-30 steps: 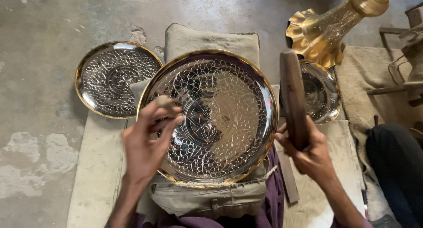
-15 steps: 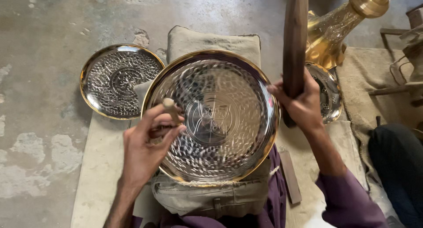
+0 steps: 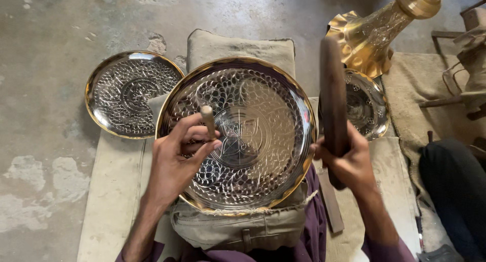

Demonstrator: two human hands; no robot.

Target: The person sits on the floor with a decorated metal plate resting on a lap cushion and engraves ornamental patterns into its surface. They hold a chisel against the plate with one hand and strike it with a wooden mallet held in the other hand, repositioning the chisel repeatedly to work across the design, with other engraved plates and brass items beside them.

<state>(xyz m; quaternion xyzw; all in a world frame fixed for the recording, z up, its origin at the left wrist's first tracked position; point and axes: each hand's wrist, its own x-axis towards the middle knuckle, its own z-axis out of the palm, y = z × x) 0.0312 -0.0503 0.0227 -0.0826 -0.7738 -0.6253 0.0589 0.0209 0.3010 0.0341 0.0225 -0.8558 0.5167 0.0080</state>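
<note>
Large engraved brass tray (image 3: 263, 135) is propped on a cloth pad (image 3: 238, 226) in the lap, prob. to cushion blows. Left hand (image 3: 174, 163) is closed round a small punch (image 3: 208, 121), tip set on tray. Right hand (image 3: 349, 163) is clenched on a wooden mallet (image 3: 333, 97), raised upright. Smaller tray (image 3: 132, 93) is left on floor.

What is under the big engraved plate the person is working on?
The big engraved plate rests on a khaki cloth cushion whose front edge shows below its rim; a beige pad shows behind it. Whatever lies beneath the plate's middle is covered.
</note>
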